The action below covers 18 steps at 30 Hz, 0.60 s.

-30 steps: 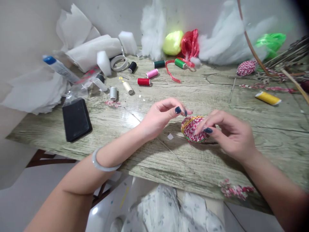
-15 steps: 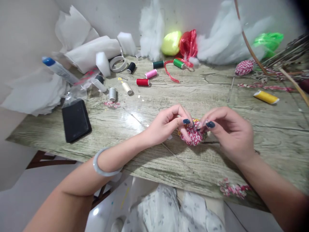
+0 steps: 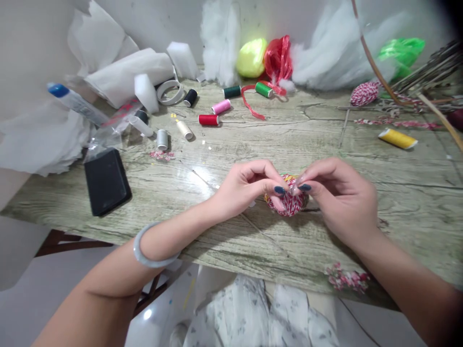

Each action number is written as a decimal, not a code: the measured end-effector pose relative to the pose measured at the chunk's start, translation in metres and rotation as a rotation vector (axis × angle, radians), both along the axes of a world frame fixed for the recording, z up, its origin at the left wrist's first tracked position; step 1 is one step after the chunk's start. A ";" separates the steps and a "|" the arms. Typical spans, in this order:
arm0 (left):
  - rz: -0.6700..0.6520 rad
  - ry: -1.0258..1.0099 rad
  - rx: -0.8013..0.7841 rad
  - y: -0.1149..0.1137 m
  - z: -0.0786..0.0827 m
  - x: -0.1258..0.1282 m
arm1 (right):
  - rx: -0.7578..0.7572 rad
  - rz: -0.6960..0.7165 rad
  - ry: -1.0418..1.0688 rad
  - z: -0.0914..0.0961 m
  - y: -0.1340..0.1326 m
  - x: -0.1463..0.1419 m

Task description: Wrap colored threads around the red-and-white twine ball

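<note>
Bag (image 3: 117,120) beside phone (image 3: 107,183), contents unclear; yarn ball (image 3: 291,207) between left hand (image 3: 249,185), right hand (image 3: 343,200).

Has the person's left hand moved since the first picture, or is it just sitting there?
Yes. Measured against the red thread spool, the left hand has moved rightward and lower in the view.

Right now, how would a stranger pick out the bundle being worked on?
On the wood-grained table, look near the middle, between the left hand and right hand. The red-and-white bundle there shows yellow strands, unlike the similar one at back right.
</note>
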<state>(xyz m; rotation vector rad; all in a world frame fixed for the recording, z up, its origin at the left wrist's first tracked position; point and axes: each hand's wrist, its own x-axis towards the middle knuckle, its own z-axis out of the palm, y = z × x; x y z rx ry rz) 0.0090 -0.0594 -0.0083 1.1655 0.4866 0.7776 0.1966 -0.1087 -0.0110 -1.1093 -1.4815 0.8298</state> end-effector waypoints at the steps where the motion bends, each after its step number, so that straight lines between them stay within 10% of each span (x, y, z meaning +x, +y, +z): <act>1: 0.002 -0.009 -0.010 0.000 -0.001 0.000 | -0.028 0.002 0.042 0.000 0.000 0.000; 18: 0.032 -0.092 -0.028 0.004 -0.008 0.004 | -0.107 -0.005 -0.097 0.011 -0.001 -0.001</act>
